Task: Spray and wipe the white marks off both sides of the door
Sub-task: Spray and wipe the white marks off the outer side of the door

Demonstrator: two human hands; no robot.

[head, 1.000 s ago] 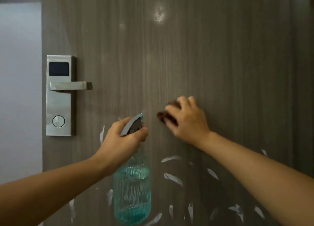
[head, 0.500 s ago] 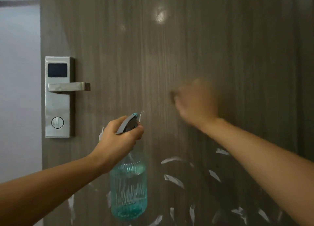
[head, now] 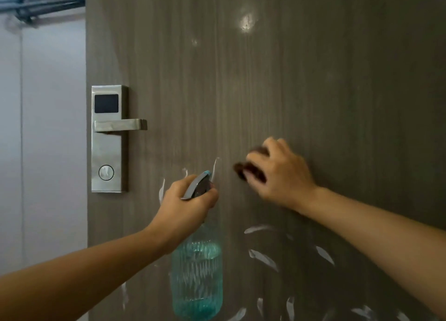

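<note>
the door (head: 313,103) fills most of the view, a grey-brown wood-grain face standing upright, with its free edge on the left. white marks (head: 263,259) — short curved smears — lie scattered over its lower part, most of them below and to the right of the hands, with a few thin ones just left of and above the spray head. the upper part of the door shows only faint streaks and a bright glare spot near the top.

the right hand (head: 280,176) presses a dark brown cloth (head: 248,170) flat against the door at mid-height; its fingers curl over the cloth and hold it bunched, and the hand is a little blurred. the left hand (head: 185,205) grips the neck of a spray bottle (head: 196,279), fingers wrapped round it under the grey trigger head, whose blue-tipped nozzle faces the door. the bottle is clear and ribbed, hangs upright below the fist and holds blue-green liquid.

on the door's left edge sits a brushed-metal lock plate (head: 107,139) with a dark reader panel, a lever handle (head: 120,124) pointing right and a round keyhole cover lower down. beyond the edge stands a pale wall (head: 41,151), and a dark rail (head: 43,5) crosses the top left corner.
</note>
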